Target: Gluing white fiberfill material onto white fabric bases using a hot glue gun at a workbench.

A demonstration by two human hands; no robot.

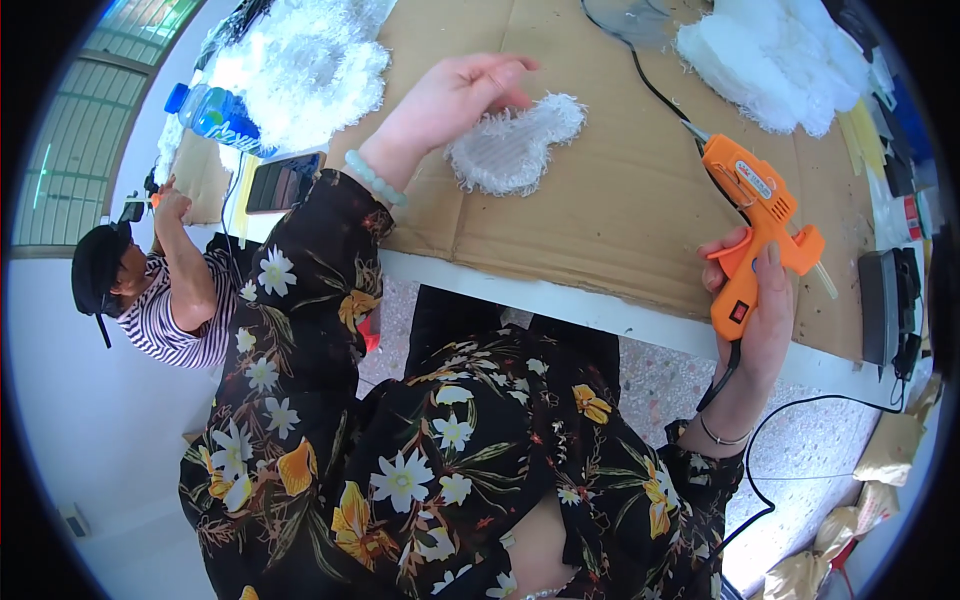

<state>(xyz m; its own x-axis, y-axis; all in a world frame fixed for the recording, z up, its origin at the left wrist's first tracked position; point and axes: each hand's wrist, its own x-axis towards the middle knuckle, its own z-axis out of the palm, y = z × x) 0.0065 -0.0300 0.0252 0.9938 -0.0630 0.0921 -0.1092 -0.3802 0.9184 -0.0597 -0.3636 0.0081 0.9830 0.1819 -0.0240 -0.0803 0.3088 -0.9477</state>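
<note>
An orange glue gun is gripped in my right hand, its nozzle pointing up and to the left over the cardboard. One of its handle ends trails a black cord. My left hand, wearing a pale bead bracelet, hovers at the upper left edge of a small white piece with a fringed, fluffy rim. Its fingers are bent and drawn together; whatever may be between them is too small or hidden to tell. That fluffy piece lies flat on the brown cardboard.
Heaps of white fluffy pieces lie at the far left and far right. A blue-labelled bottle and a dark phone sit left. A grey box-shaped device stands on the right edge. Another person works at left.
</note>
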